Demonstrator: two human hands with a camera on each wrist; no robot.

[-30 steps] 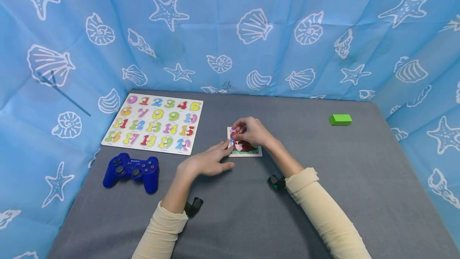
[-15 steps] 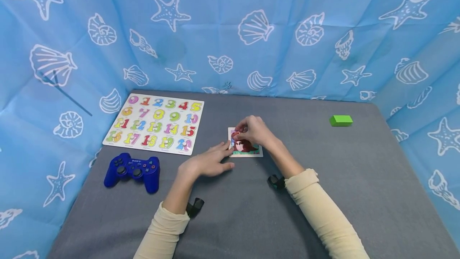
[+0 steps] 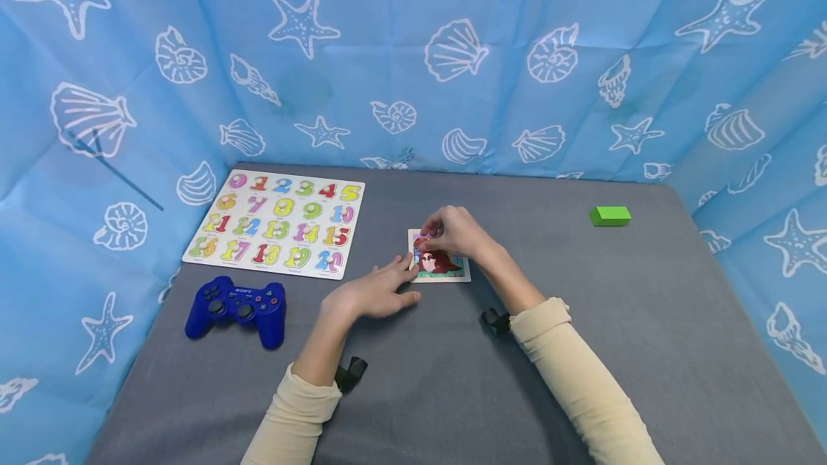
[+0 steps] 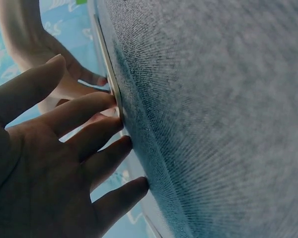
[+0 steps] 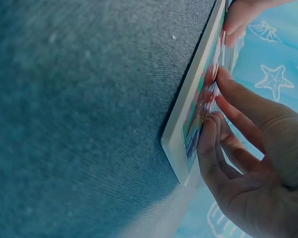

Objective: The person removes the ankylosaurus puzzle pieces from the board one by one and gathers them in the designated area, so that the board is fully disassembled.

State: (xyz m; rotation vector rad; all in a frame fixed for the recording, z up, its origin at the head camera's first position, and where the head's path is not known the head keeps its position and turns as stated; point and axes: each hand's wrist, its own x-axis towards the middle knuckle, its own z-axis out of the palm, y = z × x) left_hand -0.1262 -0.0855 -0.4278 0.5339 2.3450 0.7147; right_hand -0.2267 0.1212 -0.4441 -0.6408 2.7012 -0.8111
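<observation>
A small puzzle board (image 3: 452,280) with a light frame and a picture of a red-haired figure lies flat on the table. My left hand (image 3: 371,294) rests with fingers spread, its fingertips against the board's left edge; the left wrist view shows them long and separated. Over the upper left of the picture is my right hand (image 3: 457,232), thumb and fingers curled down onto it. In the right wrist view, that hand pinches a reddish puzzle piece (image 5: 209,94) at the board's surface. My fingers hide much of the piece's outline.
A white number board (image 3: 258,264) with colourful peg numerals lies at the back left. In front of it sits a blue game controller (image 3: 235,307). A green block (image 3: 610,217) stands at the back right. Blue shell-patterned curtain (image 3: 400,56) surrounds the grey tabletop (image 3: 581,307).
My right hand shifts very slightly over the picture, showing a little more of the figure. The left hand stays at the board's edge.
</observation>
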